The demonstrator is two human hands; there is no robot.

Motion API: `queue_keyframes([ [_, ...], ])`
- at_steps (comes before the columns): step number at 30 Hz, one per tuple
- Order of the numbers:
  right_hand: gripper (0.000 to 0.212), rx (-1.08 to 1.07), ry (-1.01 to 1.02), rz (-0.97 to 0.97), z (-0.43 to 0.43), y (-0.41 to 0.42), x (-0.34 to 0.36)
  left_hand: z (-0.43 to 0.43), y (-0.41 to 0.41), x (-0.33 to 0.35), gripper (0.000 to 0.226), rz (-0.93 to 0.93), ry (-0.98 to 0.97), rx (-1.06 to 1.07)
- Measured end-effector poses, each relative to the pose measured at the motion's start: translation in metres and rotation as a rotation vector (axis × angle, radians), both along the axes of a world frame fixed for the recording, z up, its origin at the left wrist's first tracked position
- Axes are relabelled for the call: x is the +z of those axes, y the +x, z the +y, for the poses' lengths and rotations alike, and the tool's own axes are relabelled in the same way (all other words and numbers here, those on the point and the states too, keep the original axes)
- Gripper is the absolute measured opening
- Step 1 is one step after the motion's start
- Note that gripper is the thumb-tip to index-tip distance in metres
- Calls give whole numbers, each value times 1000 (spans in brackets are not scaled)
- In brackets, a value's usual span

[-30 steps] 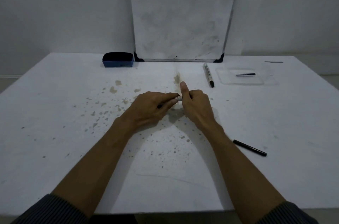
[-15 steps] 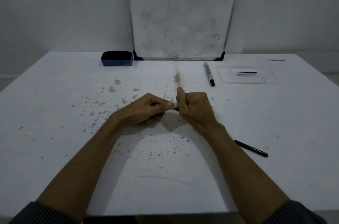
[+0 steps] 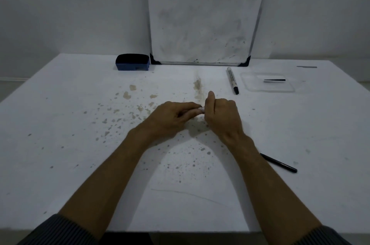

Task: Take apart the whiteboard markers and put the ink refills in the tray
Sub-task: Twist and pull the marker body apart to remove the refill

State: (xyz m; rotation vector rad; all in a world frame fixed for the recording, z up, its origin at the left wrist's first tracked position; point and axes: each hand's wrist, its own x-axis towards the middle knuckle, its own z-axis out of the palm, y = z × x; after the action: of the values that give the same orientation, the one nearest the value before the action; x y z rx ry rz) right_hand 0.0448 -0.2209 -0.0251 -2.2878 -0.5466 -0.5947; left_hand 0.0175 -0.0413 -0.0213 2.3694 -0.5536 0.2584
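Over the middle of the white table, my left hand (image 3: pixel 170 117) and my right hand (image 3: pixel 222 116) both grip one whiteboard marker (image 3: pixel 201 108). Only a short pale stretch of it shows between the fingers; the rest is hidden in the fists. A second marker (image 3: pixel 232 80), white with a black cap, lies whole on the table farther back. To its right sits a clear shallow tray (image 3: pixel 247 84) holding one thin black ink refill (image 3: pixel 274 80). A slim black stick, perhaps a refill or pen part (image 3: pixel 279 163), lies beside my right forearm.
A small whiteboard (image 3: pixel 204 16) leans against the wall at the table's back edge. A blue eraser (image 3: pixel 132 62) sits to its left. Brown stains and specks dot the table's middle. The near table edge runs under my forearms.
Both hands stay closed together on the marker, shifting slightly; the right thumb has lowered somewhat. Nothing else on the table has moved.
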Motion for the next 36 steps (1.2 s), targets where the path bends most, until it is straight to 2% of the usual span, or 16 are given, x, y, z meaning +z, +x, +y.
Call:
queue_keyframes([
  [2, 37, 91, -140, -94, -10, 0, 0, 2, -6, 9, 36, 293, -131, -95],
  [5, 39, 124, -103, -209, -9, -8, 0, 11, -7, 13, 34, 372, -117, -99],
  [8, 65, -1, 107, 197, 7, -14, 4, 11, -5, 5, 38, 179, -83, 16],
  [10, 68, -69, 105, 316, 9, -10, 6, 9, -3, -2, 51, -22, 54, 47],
  [12, 63, -30, 96, 324, 5, -8, 5, 9, 0, -7, 60, -105, 128, 48],
  [15, 38, 62, -138, -71, -4, -9, 1, 9, 0, -4, 43, -8, 27, -4],
  [17, 37, 135, -86, -201, -6, -6, 1, 6, -4, 0, 35, 73, -68, -41],
  [19, 49, 151, -6, -259, -8, -7, 1, 4, -6, 1, 33, 95, -94, -42],
  [23, 66, -5, 150, 230, -3, -12, 4, 1, -4, -3, 44, -263, 176, 66],
  [26, 64, -41, 179, 353, -4, -6, 2, -1, -2, -6, 43, -360, 220, 62],
  [28, 57, 11, 77, 189, -6, -8, 0, 0, -2, -5, 43, -247, 175, 39],
  [30, 46, 88, -24, -54, -6, -9, 1, 1, -3, 1, 36, 50, 10, -30],
  [31, 41, 135, -44, -100, -7, -8, 2, 1, -5, 4, 34, 196, -84, -71],
  [33, 38, 168, -45, -161, -9, -10, 1, 3, -8, 8, 34, 306, -163, -107],
  [34, 48, 124, 19, -100, -6, -11, 1, 3, -8, 6, 34, 278, -149, -90],
  [36, 66, 14, 91, 216, 1, -13, 2, 3, -7, 0, 38, 57, -12, -4],
])
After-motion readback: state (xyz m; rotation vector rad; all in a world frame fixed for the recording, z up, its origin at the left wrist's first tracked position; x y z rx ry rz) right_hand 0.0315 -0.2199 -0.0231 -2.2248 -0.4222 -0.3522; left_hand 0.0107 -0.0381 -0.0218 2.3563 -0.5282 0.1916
